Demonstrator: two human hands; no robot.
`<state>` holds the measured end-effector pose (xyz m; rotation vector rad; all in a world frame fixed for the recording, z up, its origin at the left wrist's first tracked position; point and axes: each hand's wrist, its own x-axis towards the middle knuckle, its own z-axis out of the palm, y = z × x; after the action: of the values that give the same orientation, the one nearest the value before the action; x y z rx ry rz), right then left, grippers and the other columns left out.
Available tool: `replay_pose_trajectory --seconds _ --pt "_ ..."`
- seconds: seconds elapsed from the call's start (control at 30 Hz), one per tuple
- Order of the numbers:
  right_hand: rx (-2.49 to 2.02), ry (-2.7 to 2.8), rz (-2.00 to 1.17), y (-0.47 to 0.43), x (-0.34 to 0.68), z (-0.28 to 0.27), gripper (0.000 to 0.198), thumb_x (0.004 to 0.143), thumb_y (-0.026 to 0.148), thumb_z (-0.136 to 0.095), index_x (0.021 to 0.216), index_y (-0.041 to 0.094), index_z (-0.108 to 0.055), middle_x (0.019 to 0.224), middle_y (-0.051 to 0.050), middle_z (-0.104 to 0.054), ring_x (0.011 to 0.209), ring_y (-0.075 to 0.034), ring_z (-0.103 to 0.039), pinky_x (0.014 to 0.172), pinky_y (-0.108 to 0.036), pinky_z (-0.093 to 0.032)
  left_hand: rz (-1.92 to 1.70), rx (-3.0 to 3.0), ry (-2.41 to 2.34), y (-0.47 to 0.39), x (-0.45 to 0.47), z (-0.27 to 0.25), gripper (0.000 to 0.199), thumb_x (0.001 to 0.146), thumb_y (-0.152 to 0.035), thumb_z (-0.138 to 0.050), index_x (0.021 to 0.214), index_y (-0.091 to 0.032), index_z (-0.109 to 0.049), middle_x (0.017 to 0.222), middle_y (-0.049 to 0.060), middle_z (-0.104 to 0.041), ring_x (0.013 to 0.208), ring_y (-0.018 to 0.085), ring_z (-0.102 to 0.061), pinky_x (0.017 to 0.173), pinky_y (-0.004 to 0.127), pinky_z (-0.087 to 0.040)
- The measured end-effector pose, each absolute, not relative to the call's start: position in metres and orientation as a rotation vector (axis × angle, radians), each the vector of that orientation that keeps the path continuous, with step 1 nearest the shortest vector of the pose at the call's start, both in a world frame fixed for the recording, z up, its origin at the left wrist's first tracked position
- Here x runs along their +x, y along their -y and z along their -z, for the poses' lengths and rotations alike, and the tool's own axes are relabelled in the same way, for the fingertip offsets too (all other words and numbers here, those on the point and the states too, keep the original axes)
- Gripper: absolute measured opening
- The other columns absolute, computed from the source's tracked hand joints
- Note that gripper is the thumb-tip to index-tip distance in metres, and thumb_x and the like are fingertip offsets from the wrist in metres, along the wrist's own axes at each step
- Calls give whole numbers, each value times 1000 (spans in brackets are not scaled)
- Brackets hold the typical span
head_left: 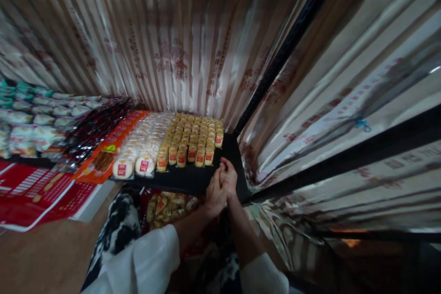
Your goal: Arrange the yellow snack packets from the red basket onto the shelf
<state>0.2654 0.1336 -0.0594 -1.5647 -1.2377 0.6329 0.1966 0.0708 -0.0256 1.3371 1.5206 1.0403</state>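
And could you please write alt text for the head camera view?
The person's left hand and right hand are held together near the right end of a black shelf, beside rows of wrapped yellow snacks. Round white packets and orange packets lie further left, before a patterned curtain.

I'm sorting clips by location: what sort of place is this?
Probably a snack stall or small shop: yellow packaged snacks with red labels stand in rows on a black shelf, orange snack packets lie alongside, and printed, pleated sheeting hangs behind.
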Motion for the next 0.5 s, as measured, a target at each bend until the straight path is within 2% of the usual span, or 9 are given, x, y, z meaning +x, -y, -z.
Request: replay_pose_trajectory --seconds 0.1,0.23,0.37,0.5 --pt "-1573 1265 -626 -98 251 49 38 81 39 -45 104 15 -64 106 -12 -66 95 -22 -61 88 -37 -46 -1078 1389 -1427 -40 167 21 41 85 -25 -40 122 -16 -53 126 11 -57 116 19 -53 103 32 -40" --pt "-1465 1358 -604 -51 224 39 31 84 33 -42 100 17 -64 101 -10 -67 91 -19 -62 85 -34 -47 -1109 1471 -1421 -4 117 29 33 86 -23 -35 100 -16 -63 113 11 -62 109 18 -56 100 34 -41" --pt "-1406 1541 -677 -12 187 45 30 86 26 -39 97 19 -65 97 -8 -68 91 -18 -63 85 -32 -48 -970 1467 -1583 25 67 61 29 86 -22 -36 97 -18 -63 103 8 -66 101 18 -58 94 34 -44" --pt "-1435 1768 -892 10 145 80 31 83 20 -40 101 20 -64 101 -8 -68 97 -19 -62 90 -33 -46 -543 1212 -1985 37 28 97 33 78 -12 -44 107 -13 -60 117 14 -60 107 23 -58 94 35 -43"
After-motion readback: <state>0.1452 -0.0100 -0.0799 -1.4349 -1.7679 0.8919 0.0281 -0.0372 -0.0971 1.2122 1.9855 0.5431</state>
